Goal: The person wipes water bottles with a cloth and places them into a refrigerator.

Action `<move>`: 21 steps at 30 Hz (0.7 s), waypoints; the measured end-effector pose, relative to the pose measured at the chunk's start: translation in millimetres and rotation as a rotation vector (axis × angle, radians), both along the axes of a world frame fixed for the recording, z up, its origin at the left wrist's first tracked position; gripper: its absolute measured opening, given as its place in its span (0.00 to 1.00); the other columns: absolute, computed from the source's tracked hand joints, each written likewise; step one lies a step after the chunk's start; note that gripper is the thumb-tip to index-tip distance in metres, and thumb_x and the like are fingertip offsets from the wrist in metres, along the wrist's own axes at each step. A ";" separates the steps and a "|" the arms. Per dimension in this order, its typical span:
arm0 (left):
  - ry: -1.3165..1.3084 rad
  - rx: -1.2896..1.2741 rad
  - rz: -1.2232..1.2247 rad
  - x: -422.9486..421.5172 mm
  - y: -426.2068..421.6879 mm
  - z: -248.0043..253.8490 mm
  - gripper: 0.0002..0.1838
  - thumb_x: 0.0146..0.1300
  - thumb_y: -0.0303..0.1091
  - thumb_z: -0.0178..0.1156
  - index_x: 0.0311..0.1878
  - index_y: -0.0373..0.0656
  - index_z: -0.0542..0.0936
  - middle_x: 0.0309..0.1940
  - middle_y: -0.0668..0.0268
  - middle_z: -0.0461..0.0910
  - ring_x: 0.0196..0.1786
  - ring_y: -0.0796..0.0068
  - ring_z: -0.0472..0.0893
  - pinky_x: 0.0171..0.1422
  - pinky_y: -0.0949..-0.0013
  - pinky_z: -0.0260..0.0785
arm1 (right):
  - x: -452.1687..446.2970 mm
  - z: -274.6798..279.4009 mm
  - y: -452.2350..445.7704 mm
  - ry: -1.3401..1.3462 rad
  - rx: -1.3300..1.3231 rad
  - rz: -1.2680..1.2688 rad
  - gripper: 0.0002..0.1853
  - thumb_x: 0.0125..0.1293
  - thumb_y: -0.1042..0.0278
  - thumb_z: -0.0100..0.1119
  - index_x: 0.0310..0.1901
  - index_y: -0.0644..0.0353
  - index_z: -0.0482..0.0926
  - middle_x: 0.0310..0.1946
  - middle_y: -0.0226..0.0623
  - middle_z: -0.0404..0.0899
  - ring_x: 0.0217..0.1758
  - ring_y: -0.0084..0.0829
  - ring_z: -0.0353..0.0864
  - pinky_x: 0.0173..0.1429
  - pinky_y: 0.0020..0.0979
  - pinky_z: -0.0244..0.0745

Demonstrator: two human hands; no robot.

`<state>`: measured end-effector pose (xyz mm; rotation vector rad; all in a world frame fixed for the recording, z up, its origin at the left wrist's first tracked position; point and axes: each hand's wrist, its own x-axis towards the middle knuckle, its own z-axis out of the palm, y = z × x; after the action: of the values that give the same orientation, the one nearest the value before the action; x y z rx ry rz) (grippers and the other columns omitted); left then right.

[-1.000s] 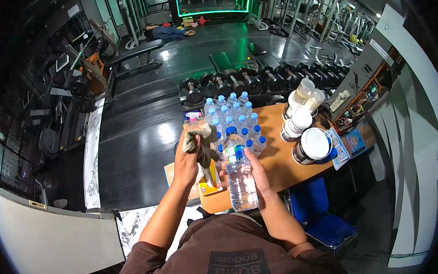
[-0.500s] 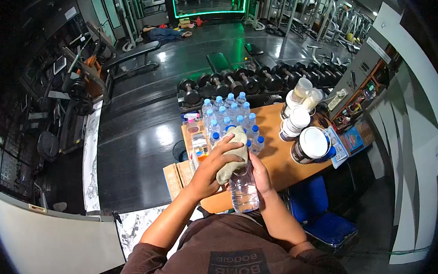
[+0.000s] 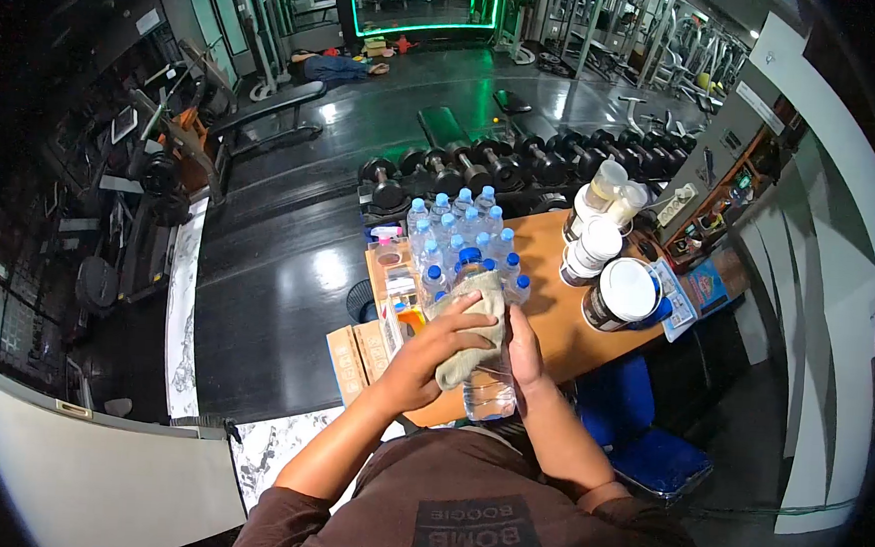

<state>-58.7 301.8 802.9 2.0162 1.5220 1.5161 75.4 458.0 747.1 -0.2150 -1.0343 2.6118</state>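
A clear water bottle (image 3: 490,397) with a blue cap is held upright-tilted in front of my chest, above the near edge of the wooden table. My right hand (image 3: 524,349) is wrapped round its right side. My left hand (image 3: 433,348) grips a beige cloth (image 3: 476,336) and presses it on the bottle's upper body, covering the label. Just beyond stand several water bottles (image 3: 457,225) with blue caps, grouped on the table.
White-lidded tubs (image 3: 629,289) stand on the wooden table (image 3: 553,346) at the right. Cardboard boxes (image 3: 350,360) are at its left. A blue chair (image 3: 647,452) is near my right elbow. Dumbbells (image 3: 494,162) line a rack behind the table. A person (image 3: 338,68) lies on the floor far back.
My left hand has brought the cloth from left of the bottle onto it, then slightly lower and to the right. My right hand still holds the bottle.
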 end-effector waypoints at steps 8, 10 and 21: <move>-0.176 0.049 0.254 -28.3 15.8 -5.7 0.25 0.56 0.13 0.63 0.58 0.41 0.82 0.70 0.54 0.79 0.81 0.47 0.68 0.83 0.52 0.60 | -7.5 25.4 -17.1 -0.214 -0.020 0.105 0.31 0.80 0.37 0.45 0.60 0.60 0.79 0.41 0.43 0.88 0.36 0.40 0.90 0.38 0.43 0.89; -0.169 0.029 0.242 -22.9 10.3 -2.4 0.23 0.59 0.17 0.64 0.58 0.42 0.83 0.70 0.54 0.79 0.81 0.47 0.68 0.83 0.51 0.59 | -4.1 31.8 -19.3 -0.276 0.004 0.100 0.33 0.79 0.33 0.46 0.58 0.59 0.81 0.37 0.44 0.89 0.29 0.41 0.90 0.34 0.43 0.89; -0.130 0.139 0.331 -0.7 -1.4 -9.8 0.18 0.60 0.20 0.70 0.55 0.40 0.84 0.64 0.55 0.82 0.75 0.49 0.75 0.78 0.52 0.66 | -9.6 21.7 -18.3 -0.132 -0.088 0.040 0.25 0.84 0.46 0.43 0.66 0.57 0.75 0.48 0.38 0.86 0.42 0.35 0.91 0.41 0.38 0.89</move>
<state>-59.4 300.4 793.2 1.7550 1.8089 1.8826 65.9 439.7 768.9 -0.3956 -0.9757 2.7127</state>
